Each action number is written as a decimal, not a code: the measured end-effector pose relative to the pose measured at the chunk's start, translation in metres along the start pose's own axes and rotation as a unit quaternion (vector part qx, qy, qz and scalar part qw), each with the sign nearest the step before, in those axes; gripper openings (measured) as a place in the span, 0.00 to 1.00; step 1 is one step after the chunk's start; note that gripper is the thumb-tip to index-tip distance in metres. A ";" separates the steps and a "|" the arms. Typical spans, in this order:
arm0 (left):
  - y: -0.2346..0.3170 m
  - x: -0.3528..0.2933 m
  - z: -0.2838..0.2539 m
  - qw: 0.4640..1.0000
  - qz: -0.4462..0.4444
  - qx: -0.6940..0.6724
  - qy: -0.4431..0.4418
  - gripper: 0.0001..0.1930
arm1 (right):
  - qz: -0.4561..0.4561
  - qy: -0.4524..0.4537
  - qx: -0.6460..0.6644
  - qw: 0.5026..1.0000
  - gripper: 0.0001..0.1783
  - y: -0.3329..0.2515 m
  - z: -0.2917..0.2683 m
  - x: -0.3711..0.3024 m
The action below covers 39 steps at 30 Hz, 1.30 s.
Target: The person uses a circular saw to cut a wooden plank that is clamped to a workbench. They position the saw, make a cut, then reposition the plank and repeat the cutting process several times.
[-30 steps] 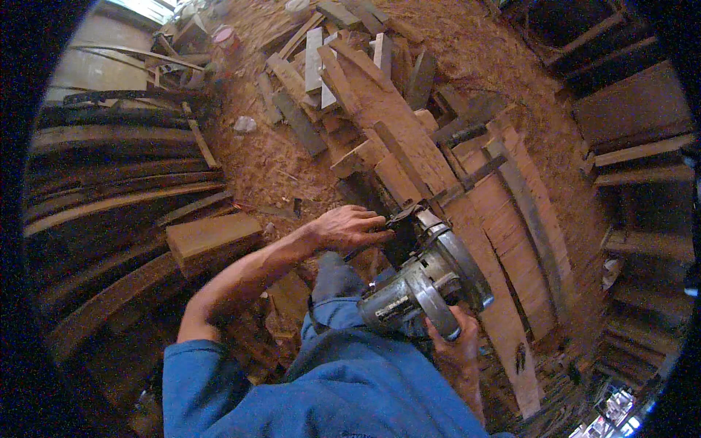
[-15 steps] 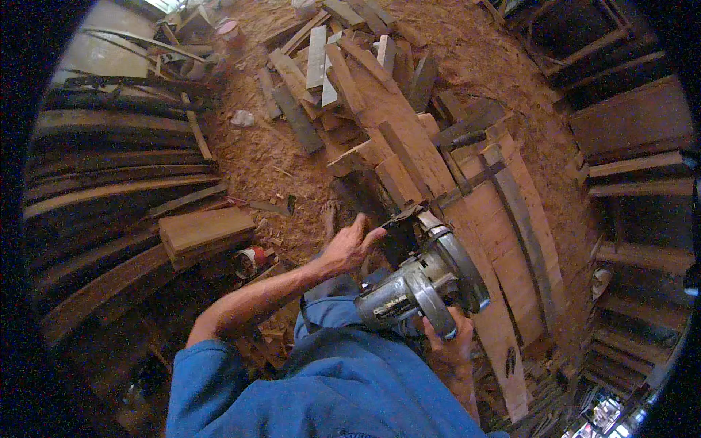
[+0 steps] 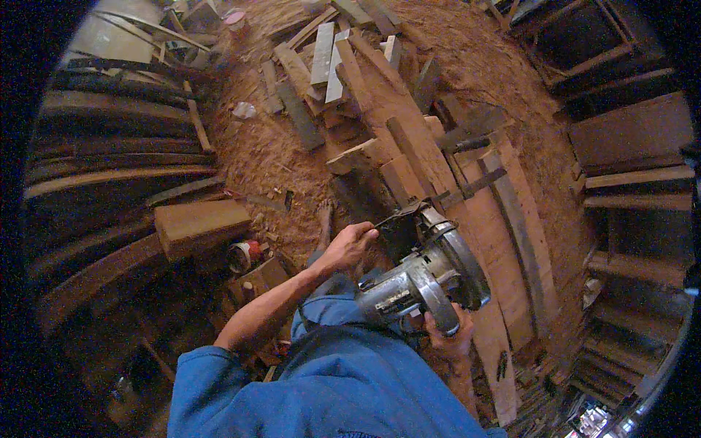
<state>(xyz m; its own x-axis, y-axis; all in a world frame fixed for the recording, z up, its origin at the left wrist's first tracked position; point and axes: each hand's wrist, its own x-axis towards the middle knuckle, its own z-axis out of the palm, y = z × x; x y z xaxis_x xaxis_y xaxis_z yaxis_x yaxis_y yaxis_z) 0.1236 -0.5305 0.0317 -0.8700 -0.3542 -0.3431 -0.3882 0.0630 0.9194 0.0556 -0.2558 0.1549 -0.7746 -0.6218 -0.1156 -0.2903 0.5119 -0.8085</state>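
We find the circular saw just off centre toward 5 o'clock, beside planks at its 2 o'clock. Our right hand grips its rear handle; our left hand, at its 10 o'clock, is pinched closed on a thin dark strip (cord or lever, we cannot tell). We judge that an accidental trigger press could endanger the left fingers, and a slack right grip could let the saw tip.

One head-worn fisheye facing steeply down: blue shirt close at six o'clock, saw near at four, floor farther at one.
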 end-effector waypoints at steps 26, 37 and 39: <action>0.020 -0.002 0.014 0.984 -0.086 0.145 0.058 0.24 | 0.021 -0.019 0.031 0.999 0.10 0.006 -0.003 -0.002; 0.014 0.000 0.015 0.987 -0.059 0.134 0.070 0.22 | 0.024 -0.002 -0.018 1.000 0.11 -0.003 -0.002 -0.001; 0.014 0.001 0.015 0.988 -0.056 0.130 0.066 0.22 | 0.024 0.025 -0.003 0.999 0.11 -0.007 -0.001 -0.001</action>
<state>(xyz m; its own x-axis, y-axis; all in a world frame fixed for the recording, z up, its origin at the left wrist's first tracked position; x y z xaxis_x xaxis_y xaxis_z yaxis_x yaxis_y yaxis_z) 0.1131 -0.5161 0.0415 -0.7760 -0.4903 -0.3967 -0.5604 0.2473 0.7905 0.0576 -0.2585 0.1613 -0.8149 -0.5661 -0.1244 -0.2558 0.5439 -0.7992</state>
